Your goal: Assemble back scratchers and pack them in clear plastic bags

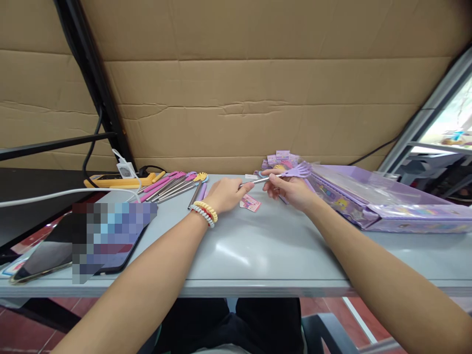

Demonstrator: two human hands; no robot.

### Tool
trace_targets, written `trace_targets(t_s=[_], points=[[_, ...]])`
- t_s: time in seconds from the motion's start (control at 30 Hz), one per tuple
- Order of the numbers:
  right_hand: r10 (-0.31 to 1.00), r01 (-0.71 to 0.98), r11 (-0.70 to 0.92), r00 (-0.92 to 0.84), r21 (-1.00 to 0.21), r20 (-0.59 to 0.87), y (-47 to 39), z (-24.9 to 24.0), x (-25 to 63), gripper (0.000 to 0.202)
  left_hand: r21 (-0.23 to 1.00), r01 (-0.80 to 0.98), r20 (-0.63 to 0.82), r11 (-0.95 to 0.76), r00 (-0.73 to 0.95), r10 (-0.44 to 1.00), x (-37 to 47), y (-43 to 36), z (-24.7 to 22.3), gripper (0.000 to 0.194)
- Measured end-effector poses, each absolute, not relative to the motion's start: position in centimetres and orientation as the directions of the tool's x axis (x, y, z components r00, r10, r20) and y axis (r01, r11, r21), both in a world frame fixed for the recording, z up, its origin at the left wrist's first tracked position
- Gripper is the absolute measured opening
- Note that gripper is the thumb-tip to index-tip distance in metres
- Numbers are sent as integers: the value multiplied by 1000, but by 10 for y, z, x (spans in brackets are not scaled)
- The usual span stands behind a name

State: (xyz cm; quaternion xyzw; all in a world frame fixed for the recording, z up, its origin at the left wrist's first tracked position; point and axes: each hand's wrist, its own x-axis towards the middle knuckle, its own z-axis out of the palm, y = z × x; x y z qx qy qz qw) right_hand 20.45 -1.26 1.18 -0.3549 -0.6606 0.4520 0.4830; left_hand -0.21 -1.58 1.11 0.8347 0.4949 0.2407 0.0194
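Both my hands hold a telescopic back scratcher with a purple hand-shaped head and a thin metal rod, just above the grey table. My left hand, with coiled bands on its wrist, grips the end of the rod on the left. Near the purple head, the fingers of my right hand pinch the rod. A small pink printed card lies on the table between them. To the left, several more back scratchers with pink, purple and yellow heads lie in a bundle.
A purple display box with a clear film occupies the right side. Small packaged cards are heaped at the back. Phones, a yellow power strip and a white cable are on the left. Cardboard walls the rear.
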Motion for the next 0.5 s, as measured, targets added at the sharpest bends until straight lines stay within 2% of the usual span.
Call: trace_targets(t_s=[0.1,0.23,0.5], points=[[892,-36,246,-383,-969,241,-13,10,202,38,253,804,379,-538,430,820,1,-22,14,59],[886,-110,191,-408,-975,220,-13,10,204,35,253,809,387,-530,418,822,5,-26,16,56],[859,-44,226,-462,-973,221,-14,7,204,29,251,809,353,-531,434,829,6,-26,13,57]])
